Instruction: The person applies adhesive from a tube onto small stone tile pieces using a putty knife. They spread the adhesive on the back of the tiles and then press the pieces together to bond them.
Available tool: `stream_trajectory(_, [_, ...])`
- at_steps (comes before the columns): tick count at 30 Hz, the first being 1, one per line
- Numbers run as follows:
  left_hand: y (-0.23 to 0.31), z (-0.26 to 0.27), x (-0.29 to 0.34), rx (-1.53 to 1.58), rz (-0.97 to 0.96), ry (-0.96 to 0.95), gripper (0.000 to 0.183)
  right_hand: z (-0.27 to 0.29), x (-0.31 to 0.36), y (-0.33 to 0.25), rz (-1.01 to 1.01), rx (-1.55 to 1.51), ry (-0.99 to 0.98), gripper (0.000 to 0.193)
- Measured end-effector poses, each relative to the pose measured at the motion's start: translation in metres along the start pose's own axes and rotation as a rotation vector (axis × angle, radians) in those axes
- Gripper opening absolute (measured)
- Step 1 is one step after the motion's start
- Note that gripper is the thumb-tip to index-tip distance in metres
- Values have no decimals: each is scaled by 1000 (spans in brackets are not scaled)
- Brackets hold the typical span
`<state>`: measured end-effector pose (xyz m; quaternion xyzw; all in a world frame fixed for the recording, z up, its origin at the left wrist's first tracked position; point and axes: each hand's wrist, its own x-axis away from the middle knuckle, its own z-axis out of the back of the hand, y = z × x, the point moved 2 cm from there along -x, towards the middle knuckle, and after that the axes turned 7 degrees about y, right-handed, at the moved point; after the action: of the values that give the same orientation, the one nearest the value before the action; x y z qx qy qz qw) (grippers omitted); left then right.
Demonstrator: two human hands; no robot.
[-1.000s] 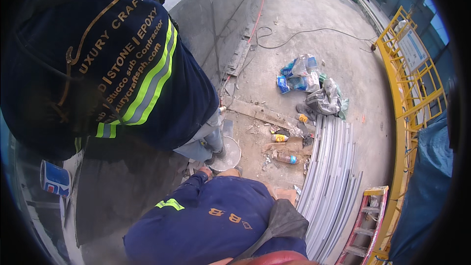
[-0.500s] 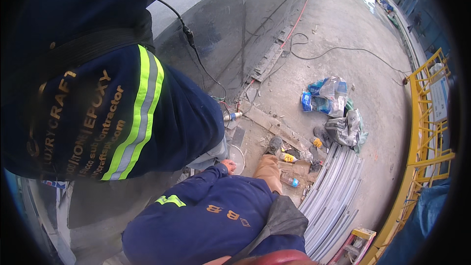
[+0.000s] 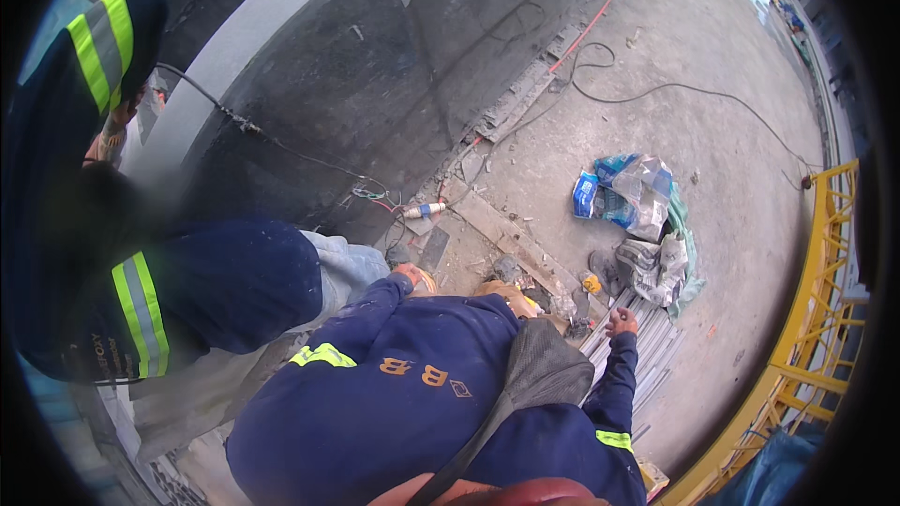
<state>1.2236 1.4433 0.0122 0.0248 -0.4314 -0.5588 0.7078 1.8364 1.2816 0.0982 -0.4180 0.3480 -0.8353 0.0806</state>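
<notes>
My left hand point(image 3: 410, 274), its grip too small to make out, sits just beside a pale curved rim point(image 3: 428, 282), at four o'clock, mostly hidden by my jacket point(image 3: 403, 337), while my right hand point(image 3: 622, 321), hold equally unclear, shows over long grey strips point(image 3: 662, 330) on dusty concrete point(image 3: 731, 253), crumpled plastic bags point(image 3: 642, 197) at twelve.

Strips point(image 3: 658, 335) on the concrete floor point(image 3: 741, 253); bucket point(image 3: 428, 283) mostly hidden.
The strips are long, thin and silvery grey, lying flat and roughly parallel in a close bundle, their lengths partly blocked from view. Of the bucket, only a small, pale piece of edge shows; its contents and any tilt cannot be made out.
</notes>
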Motion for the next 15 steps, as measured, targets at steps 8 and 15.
stream_trajectory(8, [100,41,-36,339,221,70,28,5,-27,-46,110,218,80,41])
stream_trajectory(15, [52,42,-44,203,303,69,15,12,22,116,-215,223,59,33])
